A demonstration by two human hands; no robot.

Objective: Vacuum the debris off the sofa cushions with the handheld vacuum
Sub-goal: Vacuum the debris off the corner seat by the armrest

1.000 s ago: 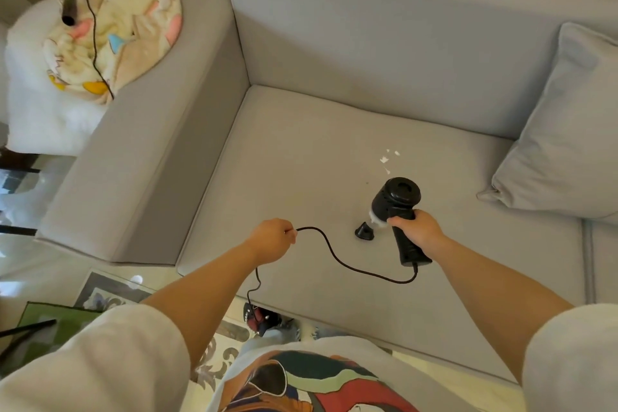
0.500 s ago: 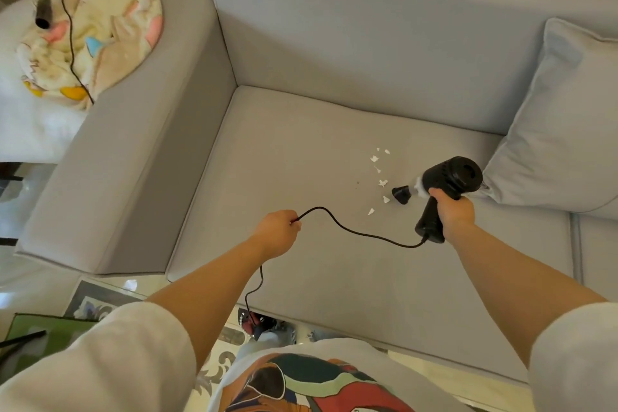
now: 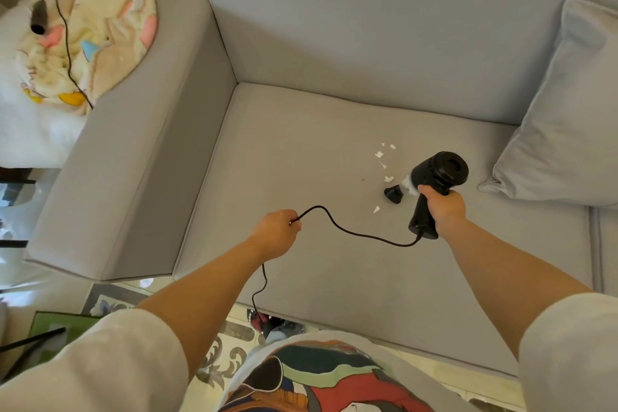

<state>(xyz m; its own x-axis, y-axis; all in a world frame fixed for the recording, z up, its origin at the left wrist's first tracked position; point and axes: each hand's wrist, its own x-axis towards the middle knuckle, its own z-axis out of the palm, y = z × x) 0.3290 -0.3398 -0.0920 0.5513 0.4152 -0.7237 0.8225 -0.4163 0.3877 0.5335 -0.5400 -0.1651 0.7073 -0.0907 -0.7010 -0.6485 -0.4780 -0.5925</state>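
Head view, looking down on a grey sofa: the handheld vacuum (image 3: 434,174) hangs low over the seat cushion (image 3: 301,177), its black nozzle (image 3: 394,194) tipped down and left at the cushion, in the middle of a scatter of white scraps (image 3: 379,154). One scrap (image 3: 377,209) lies just near of the nozzle; the rest trail away on its far side. I see the right hand (image 3: 444,207) wrapped tight round the vacuum's grip, while the left hand (image 3: 277,232) pinches the black cord (image 3: 351,234) and keeps its slack up off the fabric. To do this pass well, I judge, the nozzle should stay close to the cushion and move slowly across each scrap, the near one first, with the cord held clear so it drags nothing about. A grey pillow (image 3: 568,110) leans at right; a folded blanket (image 3: 90,40) rests on the far left armrest (image 3: 133,150).
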